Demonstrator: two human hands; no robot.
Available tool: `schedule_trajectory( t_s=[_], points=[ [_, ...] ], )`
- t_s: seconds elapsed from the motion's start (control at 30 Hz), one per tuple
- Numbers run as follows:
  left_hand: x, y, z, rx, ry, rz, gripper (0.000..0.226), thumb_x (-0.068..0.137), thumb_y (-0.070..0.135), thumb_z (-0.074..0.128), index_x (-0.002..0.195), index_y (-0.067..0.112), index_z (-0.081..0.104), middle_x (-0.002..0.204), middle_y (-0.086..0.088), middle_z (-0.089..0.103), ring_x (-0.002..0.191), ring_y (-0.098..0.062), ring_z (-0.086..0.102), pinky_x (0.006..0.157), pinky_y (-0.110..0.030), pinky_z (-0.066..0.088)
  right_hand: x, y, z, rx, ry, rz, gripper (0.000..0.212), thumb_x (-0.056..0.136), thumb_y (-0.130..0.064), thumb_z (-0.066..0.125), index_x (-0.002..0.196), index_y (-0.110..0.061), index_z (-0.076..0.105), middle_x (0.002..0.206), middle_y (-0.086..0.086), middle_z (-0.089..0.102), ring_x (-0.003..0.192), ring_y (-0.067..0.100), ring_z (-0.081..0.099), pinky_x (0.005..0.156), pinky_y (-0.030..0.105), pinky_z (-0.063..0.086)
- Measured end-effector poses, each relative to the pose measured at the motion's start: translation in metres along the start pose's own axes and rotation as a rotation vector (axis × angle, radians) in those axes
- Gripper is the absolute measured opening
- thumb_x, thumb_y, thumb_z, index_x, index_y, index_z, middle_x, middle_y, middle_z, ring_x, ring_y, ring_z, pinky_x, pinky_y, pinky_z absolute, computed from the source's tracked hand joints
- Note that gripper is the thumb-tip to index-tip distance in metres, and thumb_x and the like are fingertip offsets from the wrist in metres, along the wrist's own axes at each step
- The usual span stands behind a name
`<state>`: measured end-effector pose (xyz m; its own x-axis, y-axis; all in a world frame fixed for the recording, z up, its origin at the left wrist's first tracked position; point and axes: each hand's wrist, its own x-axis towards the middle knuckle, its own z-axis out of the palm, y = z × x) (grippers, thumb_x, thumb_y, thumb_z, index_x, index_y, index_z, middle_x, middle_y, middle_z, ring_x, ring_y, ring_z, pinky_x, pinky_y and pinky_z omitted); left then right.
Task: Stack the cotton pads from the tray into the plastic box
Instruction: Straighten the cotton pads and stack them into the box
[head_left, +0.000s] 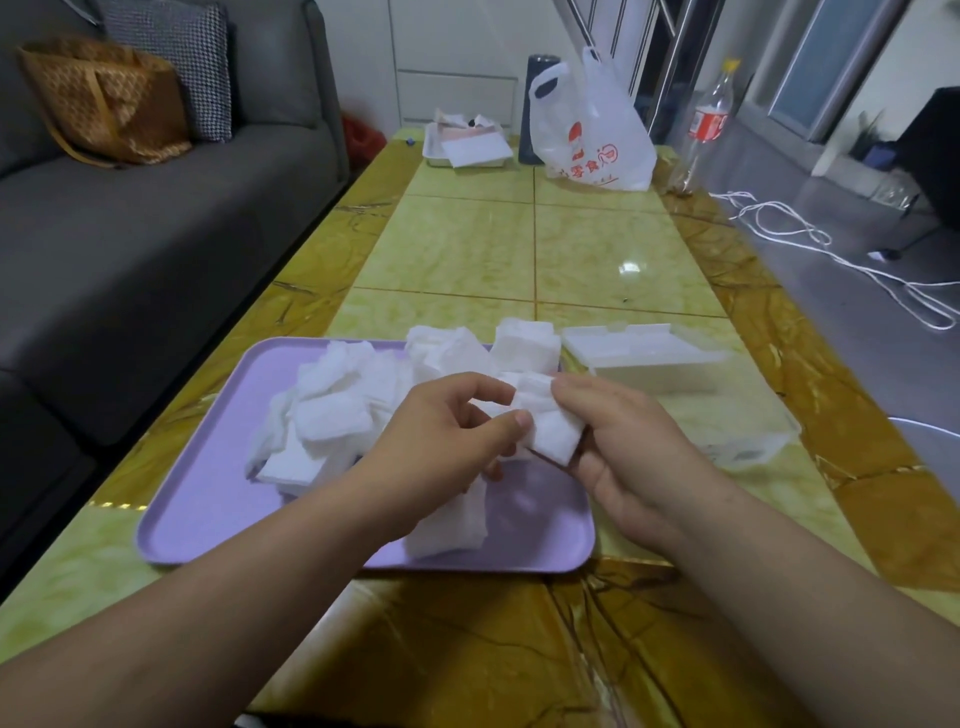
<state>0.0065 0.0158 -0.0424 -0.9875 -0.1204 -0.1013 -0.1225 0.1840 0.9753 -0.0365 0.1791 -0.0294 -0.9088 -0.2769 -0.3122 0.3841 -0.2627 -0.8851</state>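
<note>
Both hands (511, 431) hold cotton pads (545, 421) over the tray (208, 467).

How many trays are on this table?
2: a purple tray nearest the person, holding cotton pads, and a white tray at the far end of the table, beside the plastic bag.
</note>
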Motion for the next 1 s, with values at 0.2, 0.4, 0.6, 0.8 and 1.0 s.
schedule_trajectory(
  t_s=[0.2, 0.4, 0.6, 0.8, 1.0],
  points=[
    [-0.001, 0.004, 0.002, -0.157, 0.016, -0.058, 0.025, 0.086, 0.014, 0.081, 0.108, 0.019, 0.070, 0.075, -0.009, 0.073, 0.060, -0.017, 0.066, 0.054, -0.030, 0.046, 0.002, 0.002, 0.003, 0.074, 0.005, 0.021, 0.022, 0.105, -0.010, 0.051, 0.121, -0.002, 0.065, 0.105, 0.024, 0.076, 0.091, 0.034, 0.075, 0.082, 0.046, 0.063],
    [0.000, 0.003, -0.001, -0.119, -0.013, -0.036, 0.030, 0.086, 0.014, 0.081, 0.114, 0.019, 0.071, 0.068, -0.005, 0.068, 0.062, -0.017, 0.065, 0.058, -0.029, 0.050, 0.003, 0.000, 0.002, 0.158, 0.058, 0.017, 0.027, 0.106, -0.011, 0.048, 0.128, -0.002, 0.061, 0.111, 0.025, 0.075, 0.097, 0.037, 0.076, 0.071, 0.043, 0.064],
    [0.004, 0.001, -0.007, 0.028, 0.012, 0.012, 0.007, 0.093, 0.018, 0.074, 0.095, 0.012, 0.075, 0.068, -0.001, 0.067, 0.057, -0.011, 0.060, 0.056, -0.027, 0.046, 0.005, -0.001, -0.001, 0.107, 0.136, -0.010, 0.023, 0.106, -0.012, 0.050, 0.122, -0.009, 0.066, 0.113, 0.016, 0.076, 0.103, 0.031, 0.075, 0.091, 0.052, 0.060],
    [0.001, 0.013, -0.012, -0.194, -0.128, -0.020, 0.011, 0.092, 0.013, 0.072, 0.083, 0.012, 0.067, 0.074, -0.009, 0.057, 0.061, -0.017, 0.049, 0.051, -0.027, 0.034, -0.003, -0.007, 0.006, 0.195, 0.082, 0.084, 0.031, 0.101, -0.021, 0.052, 0.117, 0.000, 0.068, 0.123, 0.025, 0.070, 0.110, 0.035, 0.069, 0.105, 0.056, 0.051],
    [0.004, 0.000, -0.001, -0.145, -0.026, -0.035, 0.017, 0.092, 0.022, 0.075, 0.075, 0.020, 0.072, 0.070, -0.010, 0.057, 0.057, -0.015, 0.048, 0.048, -0.022, 0.034, -0.013, -0.011, 0.013, 0.309, 0.000, 0.100, 0.042, 0.104, -0.026, 0.047, 0.129, 0.006, 0.057, 0.125, 0.030, 0.066, 0.107, 0.039, 0.067, 0.105, 0.058, 0.050]
  ],
)
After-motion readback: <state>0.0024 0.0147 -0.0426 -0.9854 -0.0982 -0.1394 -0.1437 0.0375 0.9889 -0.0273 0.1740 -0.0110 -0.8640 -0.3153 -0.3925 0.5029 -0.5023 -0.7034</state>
